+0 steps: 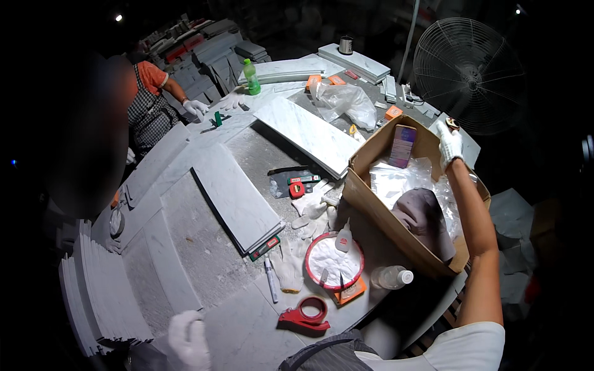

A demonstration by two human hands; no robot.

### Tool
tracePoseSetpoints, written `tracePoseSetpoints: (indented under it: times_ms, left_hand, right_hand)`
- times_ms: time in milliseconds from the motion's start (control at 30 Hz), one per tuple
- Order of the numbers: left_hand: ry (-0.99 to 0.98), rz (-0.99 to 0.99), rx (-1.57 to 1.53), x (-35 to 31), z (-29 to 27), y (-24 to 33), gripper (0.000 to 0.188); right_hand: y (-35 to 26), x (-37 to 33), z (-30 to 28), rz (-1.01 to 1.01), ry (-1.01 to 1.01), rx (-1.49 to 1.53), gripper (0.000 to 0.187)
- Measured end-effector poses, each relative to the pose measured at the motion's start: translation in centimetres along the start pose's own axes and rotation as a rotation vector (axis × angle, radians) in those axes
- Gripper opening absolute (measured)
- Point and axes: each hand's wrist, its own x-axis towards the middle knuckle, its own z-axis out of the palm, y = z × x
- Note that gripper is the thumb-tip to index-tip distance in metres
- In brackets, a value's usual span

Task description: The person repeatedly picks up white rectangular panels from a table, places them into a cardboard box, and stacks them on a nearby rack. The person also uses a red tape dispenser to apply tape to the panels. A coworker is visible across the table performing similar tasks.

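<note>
My right hand (450,147), in a white glove, reaches past the far right side of an open cardboard box (390,213). Its fingers are closed on a small dark round thing (453,124) of a kind I cannot make out. Inside the box are a phone (403,146) leaning on the wall, clear plastic bags (396,179) and a dark cap (424,216). My left hand (189,339), gloved too, is over the pale slab surface at the near left; its fingers are blurred. Nearest to it on the right lies a red tape dispenser (306,316).
A red-rimmed bowl of white powder (328,266) holds a small white bottle (344,238). Beside it stand a clear bottle (391,277) and loose gloves (286,266). Marble slabs (238,198) cover the table. A co-worker (151,102) works at left; a large fan (473,77) stands behind.
</note>
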Motion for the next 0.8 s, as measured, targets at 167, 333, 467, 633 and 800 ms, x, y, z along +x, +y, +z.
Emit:
tracePoseSetpoints:
  times_ms: [167, 333, 467, 633, 800]
  left_hand:
    - [-0.404, 0.430, 0.490, 2.7, -12.0, 10.7, 0.030]
    - [-0.696, 0.447, 0.943, 0.5, -15.6, 17.8, 0.042]
    - [-0.833, 0.447, 0.925, -0.1, -17.0, 18.1, 0.045]
    - [-0.846, 0.424, 0.881, -0.6, -16.5, 17.4, 0.044]
    - [-0.864, 0.412, 0.859, -0.8, -15.4, 17.2, 0.043]
  right_hand:
    - [-13.6, -13.6, -7.5, -0.182, -0.276, 0.769, 0.043]
    - [-15.2, -32.8, -10.5, -0.284, -1.266, 0.480, 0.041]
    - [-8.2, -42.0, -9.9, -0.212, -1.939, 0.007, 0.044]
    - [-0.4, -48.5, -7.1, -0.099, -1.954, -0.037, 0.050]
    - [2.0, -50.8, -6.5, -0.058, -1.959, -0.027, 0.048]
